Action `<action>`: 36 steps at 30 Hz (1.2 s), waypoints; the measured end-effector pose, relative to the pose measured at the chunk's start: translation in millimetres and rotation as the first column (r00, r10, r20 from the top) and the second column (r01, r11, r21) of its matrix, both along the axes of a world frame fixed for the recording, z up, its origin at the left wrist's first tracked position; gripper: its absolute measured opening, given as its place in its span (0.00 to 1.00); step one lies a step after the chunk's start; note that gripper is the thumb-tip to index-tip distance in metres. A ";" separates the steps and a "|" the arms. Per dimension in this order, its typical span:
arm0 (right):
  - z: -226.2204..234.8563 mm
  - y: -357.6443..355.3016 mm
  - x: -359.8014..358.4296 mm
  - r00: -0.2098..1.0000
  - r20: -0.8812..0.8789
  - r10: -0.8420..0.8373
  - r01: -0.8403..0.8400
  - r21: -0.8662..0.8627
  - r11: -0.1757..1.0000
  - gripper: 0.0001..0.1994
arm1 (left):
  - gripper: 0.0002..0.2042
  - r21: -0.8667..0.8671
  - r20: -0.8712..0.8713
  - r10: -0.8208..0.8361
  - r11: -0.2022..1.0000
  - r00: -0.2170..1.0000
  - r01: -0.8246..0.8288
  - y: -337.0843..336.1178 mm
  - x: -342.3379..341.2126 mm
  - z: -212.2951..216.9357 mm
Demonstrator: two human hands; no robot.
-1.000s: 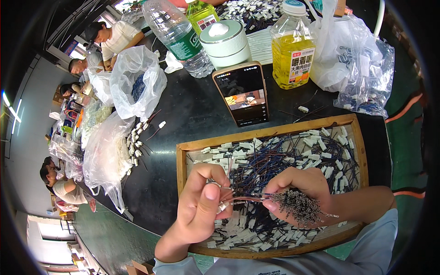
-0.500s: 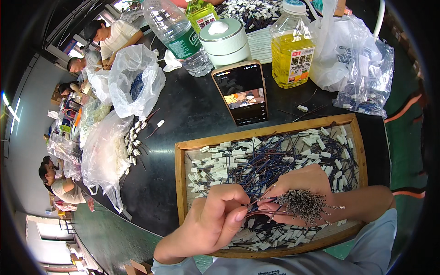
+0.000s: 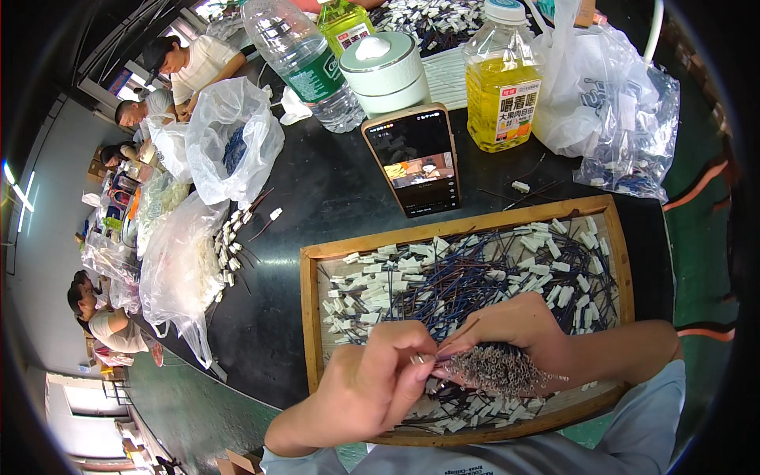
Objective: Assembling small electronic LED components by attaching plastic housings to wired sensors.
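My right hand (image 3: 526,321) is wrapped round a thick bundle of wires (image 3: 499,369), whose many small metal crimp ends point outward toward me. My left hand (image 3: 356,388) is beside it, thumb and forefinger pinched on a wire end (image 3: 419,359) with a small shiny tip. Fingers partly hide where that wire meets the bundle. Both hands are over a wooden-framed tray (image 3: 312,317), which holds many dark blue and brown wires (image 3: 451,281) with white plastic connectors (image 3: 380,279).
A lit phone (image 3: 412,162) leans on a pale green round container (image 3: 384,75) behind the tray. Bottles of yellow drink (image 3: 503,87) and a large clear bottle (image 3: 305,67) stand nearby. Plastic bags (image 3: 178,257) lie left and right. Several people (image 3: 198,63) sit along the left.
The bundle in my right hand has tilted and shifted slightly left, closer to my left fingertips. A shiny wire tip now shows between my left thumb and forefinger.
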State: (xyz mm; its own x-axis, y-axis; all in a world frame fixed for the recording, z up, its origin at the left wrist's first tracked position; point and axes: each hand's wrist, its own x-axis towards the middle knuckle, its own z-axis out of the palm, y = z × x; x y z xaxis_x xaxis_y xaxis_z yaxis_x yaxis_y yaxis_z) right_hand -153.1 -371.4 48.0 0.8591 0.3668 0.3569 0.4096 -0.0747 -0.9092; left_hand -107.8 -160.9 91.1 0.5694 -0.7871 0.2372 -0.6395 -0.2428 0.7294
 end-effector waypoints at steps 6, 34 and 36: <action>7.7 -4.7 0.5 0.995 0.032 -0.094 0.095 -0.062 0.994 0.14 | 0.08 -0.001 -0.203 0.239 0.970 0.950 -0.244 16.3 6.6 6.5; 5.7 10.9 -0.7 0.961 0.067 -0.268 0.265 0.054 0.963 0.07 | 0.13 -0.362 -0.411 0.124 0.887 0.903 -0.286 2.7 14.3 -17.5; 4.5 11.1 -0.3 0.963 0.107 -0.247 0.246 0.029 0.969 0.07 | 0.10 -0.321 -0.386 0.041 0.931 0.922 -0.176 6.6 11.3 -15.7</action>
